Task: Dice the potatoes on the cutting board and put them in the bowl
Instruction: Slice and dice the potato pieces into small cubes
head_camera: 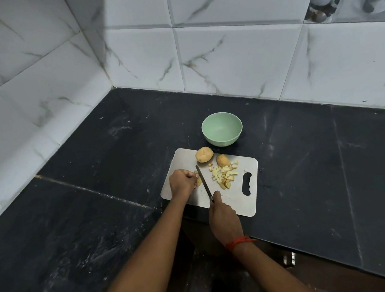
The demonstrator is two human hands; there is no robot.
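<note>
Dark stone counter (100, 225) in a tiled corner. Grey cutting board (239, 200) lies near its front edge. Green bowl (221, 140) stands just beyond the board's far edge, nothing in it yet.

On the board's far side is one whole potato (204, 154), skin on. A second potato (222, 160) sits just right of it, against the diced pile (223, 174) (it looks shorter, maybe cut already, cannot tell). The pile of pale cubes lies mid-board, left of the handle slot.

Step in hand: dicing, partway. My read is that about one potato's worth is cut, nothing has gone to the bowl, and two potatoes remain.

Knife (204, 182) points away from the person, tip toward the whole potato. Its blade runs just beside the potato piece (199, 181).

Right hand (224, 220) is closed round the knife handle, which is mostly hidden in the fist. Its index finger (217, 195) looks stretched forward toward the blade. Left hand (182, 181) has its fingers (190, 175) curled down over the potato piece, pinning it to the board. Only a sliver of the piece shows past the knuckles.

Next move, likely: press the blade down through the piece right beside the left fingertips. The remnant is small and the blade is close, so the knuckles need to stay tucked and the hold firm. After that come the remaining potatoes, then the cubes go to the bowl.
</note>
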